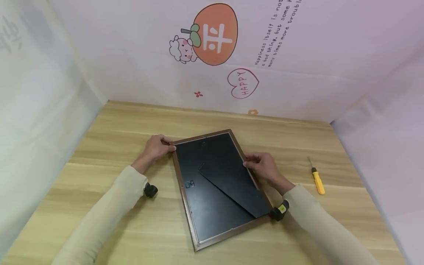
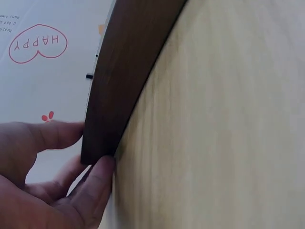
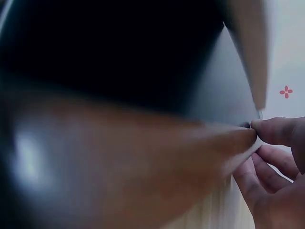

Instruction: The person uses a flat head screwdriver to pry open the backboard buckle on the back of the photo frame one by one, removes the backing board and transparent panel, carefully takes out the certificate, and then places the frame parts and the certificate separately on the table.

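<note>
Pinches picture frame [image 1: 216, 195] with left hand [image 1: 156, 148] at far-left corner, right hand [image 1: 264, 166] at right edge; perhaps slightly tilted.

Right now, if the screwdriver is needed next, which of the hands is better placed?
Probably the right hand: both hold the picture frame, but the screwdriver lies to the right, farther from the left hand.

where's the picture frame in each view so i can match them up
Head: picture frame around lower centre, back facing up.
Left wrist: its dark side edge, slanting down left from top centre.
Right wrist: blurred, filling most of left and centre.
Shared landmark: red flower print.
</note>
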{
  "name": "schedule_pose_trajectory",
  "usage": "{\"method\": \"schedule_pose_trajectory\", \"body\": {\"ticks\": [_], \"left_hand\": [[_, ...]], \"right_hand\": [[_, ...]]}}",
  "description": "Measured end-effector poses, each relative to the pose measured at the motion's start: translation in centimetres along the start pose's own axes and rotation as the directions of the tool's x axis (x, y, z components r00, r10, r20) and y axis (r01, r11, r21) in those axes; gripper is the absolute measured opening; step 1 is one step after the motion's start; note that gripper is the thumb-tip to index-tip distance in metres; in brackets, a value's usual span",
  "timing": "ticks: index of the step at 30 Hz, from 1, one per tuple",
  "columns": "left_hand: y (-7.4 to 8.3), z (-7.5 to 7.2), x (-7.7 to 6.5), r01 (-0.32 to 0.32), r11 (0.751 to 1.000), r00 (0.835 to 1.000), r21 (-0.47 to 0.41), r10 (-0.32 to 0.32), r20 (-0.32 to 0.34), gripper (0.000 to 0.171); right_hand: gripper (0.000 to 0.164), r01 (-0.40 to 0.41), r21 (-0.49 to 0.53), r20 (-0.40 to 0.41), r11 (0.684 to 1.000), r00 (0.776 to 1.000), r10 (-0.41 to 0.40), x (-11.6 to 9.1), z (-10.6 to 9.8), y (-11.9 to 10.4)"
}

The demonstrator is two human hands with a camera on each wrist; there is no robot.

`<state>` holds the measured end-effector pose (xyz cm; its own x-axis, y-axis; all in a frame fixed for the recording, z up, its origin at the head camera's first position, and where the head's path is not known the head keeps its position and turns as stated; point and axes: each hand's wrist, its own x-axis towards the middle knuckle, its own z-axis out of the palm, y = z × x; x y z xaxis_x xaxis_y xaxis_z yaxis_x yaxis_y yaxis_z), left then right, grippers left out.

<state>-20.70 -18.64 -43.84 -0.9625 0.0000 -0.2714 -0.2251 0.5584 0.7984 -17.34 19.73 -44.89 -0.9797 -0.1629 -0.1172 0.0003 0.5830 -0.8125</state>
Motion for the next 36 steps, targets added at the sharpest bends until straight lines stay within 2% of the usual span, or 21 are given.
{"method": "schedule_pose_trajectory", "body": {"ticks": [3, 6, 10, 12, 16, 21, 25, 30, 36], "left_hand": [[0.3, -0.4, 0.3, -0.065, 0.988, 0.998, 0.138, 0.061, 0.033, 0.035], [0.8, -0.2, 1.1, -0.183, 0.946, 0.983, 0.266, 0.176, 0.051, 0.029], [2.1, 0.6, 2.3, -0.289, 0.903, 0.957, 0.318, 0.275, 0.088, 0.025], [2.6, 0.8, 2.8, -0.317, 0.894, 0.948, 0.318, 0.297, 0.111, 0.024], [3.0, 1.1, 3.5, -0.347, 0.883, 0.938, 0.317, 0.315, 0.147, 0.023], [3.1, 1.6, 4.1, -0.380, 0.876, 0.923, 0.296, 0.336, 0.189, 0.025], [2.9, 1.7, 4.1, -0.380, 0.877, 0.923, 0.293, 0.341, 0.178, 0.024], [2.7, 1.6, 4.2, -0.372, 0.879, 0.928, 0.299, 0.341, 0.152, 0.023], [2.6, 1.7, 4.3, -0.375, 0.882, 0.926, 0.286, 0.342, 0.160, 0.023]], "right_hand": [[0.033, -0.002, -0.001, 0.006, 1.000, 1.000, 0.002, 0.3, -0.1, -0.1], [0.034, -0.001, 0.002, 0.011, 1.000, 1.000, 0.001, 0.3, -0.1, 0.0], [0.032, -0.005, -0.025, 0.007, 1.000, 1.000, 0.006, -0.5, -0.3, 0.5], [0.031, -0.012, -0.040, 0.011, 0.999, 1.000, 0.013, -1.2, -0.4, 0.7], [0.031, -0.022, -0.043, 0.041, 0.999, 0.999, 0.023, -2.9, -0.5, 1.1], [0.031, -0.039, -0.050, 0.043, 0.998, 0.998, 0.041, -5.2, -0.8, 1.7], [0.032, -0.056, -0.072, 0.029, 0.996, 0.998, 0.058, -6.8, -0.8, 1.9], [0.030, -0.055, -0.056, -0.002, 0.997, 0.998, 0.055, -7.5, -0.6, 2.1], [0.031, -0.071, -0.010, -0.014, 0.997, 0.997, 0.071, -7.4, -0.7, 2.3]]}}
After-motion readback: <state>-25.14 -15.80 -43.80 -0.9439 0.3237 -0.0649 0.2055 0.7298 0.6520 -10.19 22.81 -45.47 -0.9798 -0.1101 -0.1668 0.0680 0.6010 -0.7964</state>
